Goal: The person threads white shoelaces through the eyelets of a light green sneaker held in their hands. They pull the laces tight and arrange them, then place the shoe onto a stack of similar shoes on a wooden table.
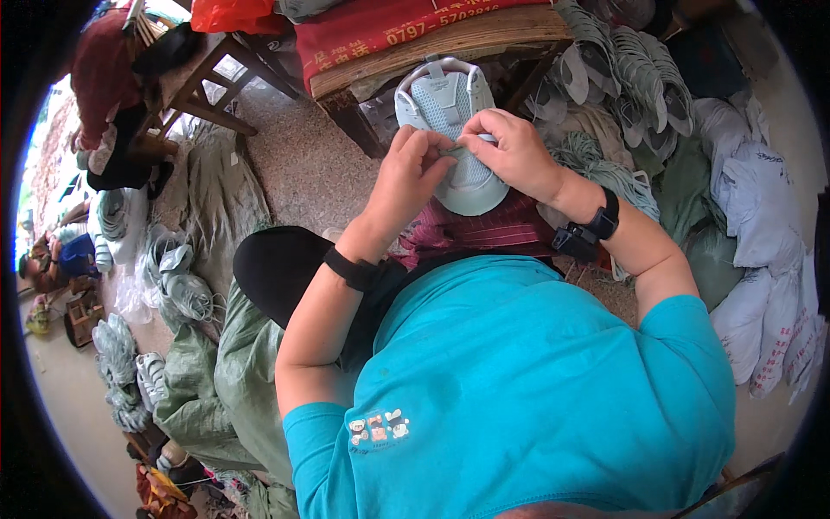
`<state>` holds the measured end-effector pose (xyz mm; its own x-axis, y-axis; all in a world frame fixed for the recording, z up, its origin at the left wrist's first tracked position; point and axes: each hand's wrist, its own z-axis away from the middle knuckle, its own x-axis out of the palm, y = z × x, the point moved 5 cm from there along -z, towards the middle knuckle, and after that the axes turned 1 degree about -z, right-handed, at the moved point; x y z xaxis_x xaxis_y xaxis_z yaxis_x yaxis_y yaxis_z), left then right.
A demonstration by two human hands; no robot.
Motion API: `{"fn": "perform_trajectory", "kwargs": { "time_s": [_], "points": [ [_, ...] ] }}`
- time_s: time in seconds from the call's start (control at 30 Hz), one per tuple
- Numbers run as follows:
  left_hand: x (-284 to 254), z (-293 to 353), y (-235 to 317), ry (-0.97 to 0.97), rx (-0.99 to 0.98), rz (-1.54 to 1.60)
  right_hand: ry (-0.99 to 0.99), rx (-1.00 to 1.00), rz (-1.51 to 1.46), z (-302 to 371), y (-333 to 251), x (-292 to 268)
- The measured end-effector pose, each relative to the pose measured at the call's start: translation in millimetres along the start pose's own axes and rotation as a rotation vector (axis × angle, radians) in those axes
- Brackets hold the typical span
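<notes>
A pale grey-green shoe upper [445, 111] lies in front of me, its toe toward me and its padded collar toward the wooden bench [458, 48]. Both hands meet over its throat, just above the toe. My left hand [413, 166] is closed in a pinch, thumb against the fingers. Right beside it, my right hand [512, 154] also pinches, with its fingertips close to the left ones. Whatever is between the fingertips is too small to make out. A dark red striped cloth [475, 232] lies on my lap under the toe.
Bundled shoe uppers [635, 78] are heaped at the far right, near white sacks [765, 208]. Green woven sacks [255, 363] and more bundles [177, 277] lie at my left. A person in dark red [104, 69] is beside a wooden stool [194, 95] at the far left.
</notes>
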<state>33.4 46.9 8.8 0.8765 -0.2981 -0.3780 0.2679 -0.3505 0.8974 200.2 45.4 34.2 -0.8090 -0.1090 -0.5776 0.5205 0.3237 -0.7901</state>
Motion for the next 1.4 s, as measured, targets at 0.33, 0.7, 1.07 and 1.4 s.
{"fn": "perform_trajectory", "kwargs": {
  "time_s": [0.33, 0.7, 1.07, 1.4],
  "points": [
    [-12, -11, 18, -0.091, 0.259, -0.674, -0.181, -0.015, -0.009, -9, 4, -2],
    [-25, 9, 23, 0.003, 0.122, -0.209, -0.228, 0.093, -0.069, -4, -1, -1],
    [-43, 4, 13, 0.101, 0.324, -0.611, -0.213, 0.284, -0.565, -5, 10, 3],
    [-459, 279, -183, 1.233, -0.228, -0.256, -0.438, 0.559, -0.404, 27, 46, -32]
  ]
}}
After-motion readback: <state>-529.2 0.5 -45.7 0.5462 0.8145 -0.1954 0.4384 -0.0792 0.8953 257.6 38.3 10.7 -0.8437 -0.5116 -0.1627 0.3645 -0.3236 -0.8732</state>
